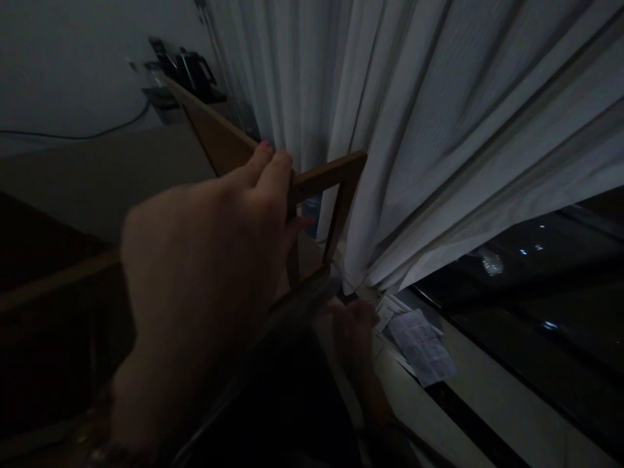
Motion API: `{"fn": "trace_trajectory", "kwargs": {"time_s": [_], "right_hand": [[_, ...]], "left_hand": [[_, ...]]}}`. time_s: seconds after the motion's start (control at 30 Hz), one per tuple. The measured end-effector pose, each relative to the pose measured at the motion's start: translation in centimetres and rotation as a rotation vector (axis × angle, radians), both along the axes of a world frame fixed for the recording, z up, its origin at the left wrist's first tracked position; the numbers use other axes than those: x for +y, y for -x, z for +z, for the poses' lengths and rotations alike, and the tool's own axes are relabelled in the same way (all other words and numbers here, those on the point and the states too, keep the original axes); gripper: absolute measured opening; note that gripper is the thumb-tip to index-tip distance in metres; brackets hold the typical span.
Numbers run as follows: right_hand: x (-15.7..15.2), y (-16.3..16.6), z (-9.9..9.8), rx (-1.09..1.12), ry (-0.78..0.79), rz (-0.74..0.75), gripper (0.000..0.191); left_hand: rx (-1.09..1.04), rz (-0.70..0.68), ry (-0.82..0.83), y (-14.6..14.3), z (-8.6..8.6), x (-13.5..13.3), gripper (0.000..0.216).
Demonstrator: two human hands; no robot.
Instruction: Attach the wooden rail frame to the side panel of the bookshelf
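Observation:
My left hand (209,253) fills the middle of the dim view. Its fingers wrap over the top rail of a wooden frame (336,172), with the thumb on the near side of the frame's opening. A flat wooden board (214,127) rises behind those fingers. Lower down, my right hand (355,325) is closed, its fingers curled beside a greyish, see-through-looking sheet (312,296) along the frame's foot. Whatever that hand holds is hidden by dark and blur.
Long white curtains (414,130) hang behind the frame. Papers (422,344) lie on the floor near a dark glossy surface (546,292). At the back left, a black kettle (195,71) stands on a small ledge, and a cable (82,136) runs along the wall.

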State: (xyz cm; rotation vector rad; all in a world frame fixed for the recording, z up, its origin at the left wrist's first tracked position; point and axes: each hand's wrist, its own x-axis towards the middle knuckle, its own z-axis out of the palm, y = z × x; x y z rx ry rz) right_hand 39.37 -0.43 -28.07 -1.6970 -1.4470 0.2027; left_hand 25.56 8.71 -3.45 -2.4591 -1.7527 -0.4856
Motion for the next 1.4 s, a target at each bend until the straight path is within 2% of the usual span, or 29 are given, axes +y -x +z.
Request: {"fn": "trace_trajectory", "kwargs": {"time_s": [0.1,0.23,0.4,0.57,1.07,1.27,1.4], "right_hand": [[0.0,0.2,1.6,0.147,0.059,0.1,0.028],[-0.4,1.3,2.7,0.327,-0.011,0.086,0.027],[0.2,2.9,1.5,0.444,-0.077,0.039,0.03],[0.9,3.6,0.7,0.448,-0.091,0.033,0.032],[1.6,4.1,0.6,0.476,-0.074,0.031,0.031],[1.8,4.3,1.4,0.658,0.012,-0.044,0.038],[1.9,4.6,1.0,0.699,0.013,-0.073,0.04]], "left_hand": [[0.155,0.016,-0.165,-0.2,0.6,-0.8,0.048],[0.158,0.0,-0.15,-0.3,0.5,-0.8,0.046],[0.127,-0.036,-0.073,-0.2,0.7,-0.6,0.047],[0.113,-0.046,-0.051,-0.1,1.0,-0.7,0.048],[0.099,-0.064,-0.031,-0.1,1.0,-0.7,0.049],[0.104,-0.072,-0.025,0.0,1.1,-0.7,0.048],[0.123,-0.063,-0.041,0.0,1.1,-0.7,0.048]]}}
